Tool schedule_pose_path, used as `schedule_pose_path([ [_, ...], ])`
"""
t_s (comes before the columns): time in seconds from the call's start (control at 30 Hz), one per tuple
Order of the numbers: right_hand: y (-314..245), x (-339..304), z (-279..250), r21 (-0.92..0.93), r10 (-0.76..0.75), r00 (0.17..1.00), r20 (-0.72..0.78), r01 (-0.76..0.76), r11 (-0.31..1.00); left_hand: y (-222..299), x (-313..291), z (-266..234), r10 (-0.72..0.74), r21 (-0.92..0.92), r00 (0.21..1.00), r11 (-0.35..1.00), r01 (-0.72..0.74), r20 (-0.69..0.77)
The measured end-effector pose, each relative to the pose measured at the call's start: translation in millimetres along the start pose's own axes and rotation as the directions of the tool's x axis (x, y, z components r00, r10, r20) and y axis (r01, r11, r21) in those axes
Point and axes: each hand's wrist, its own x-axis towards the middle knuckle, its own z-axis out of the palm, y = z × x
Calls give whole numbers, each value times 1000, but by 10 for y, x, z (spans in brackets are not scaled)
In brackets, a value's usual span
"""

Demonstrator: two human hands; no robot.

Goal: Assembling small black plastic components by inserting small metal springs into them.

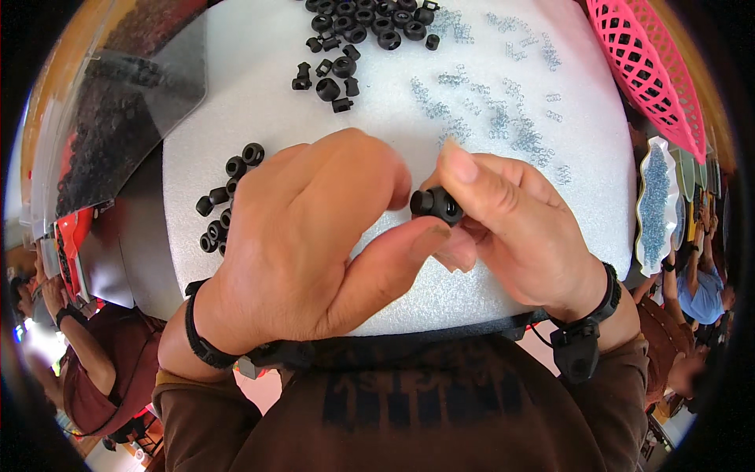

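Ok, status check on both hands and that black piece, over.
Left hand and right hand both pinching one small black plastic part above the white foam board. Loose black parts beside the left hand. Nothing in the way.

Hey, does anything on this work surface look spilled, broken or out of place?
Nothing stands out. Small metal springs and black plastic parts lie in loose heaps on the white foam pad. Both hands, left hand and right hand, hold one black part.

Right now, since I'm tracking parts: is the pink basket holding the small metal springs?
No: the springs lie loose on the white foam pad, beside the pink basket.
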Motion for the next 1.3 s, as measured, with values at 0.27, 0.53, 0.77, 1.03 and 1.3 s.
schedule_pose_path([
  [0.27,-56,-29,35,-63,68,998,-2,-68,996,-57,11,-80,5,-211,989,977,26,146],
  [0.53,-1,-37,77,90,-111,993,43,107,990,-70,26,-18,57,-307,997,951,-38,53],
  [0.77,-39,-30,26,71,-125,984,125,117,991,-119,30,38,201,-128,978,970,-207,-56],
  [1.03,-39,-59,39,25,-92,989,118,89,996,-116,43,24,285,-104,957,951,-290,-62],
  [1.3,-23,-67,55,71,-142,978,152,132,989,-53,-11,3,203,-118,976,970,-212,-80],
])
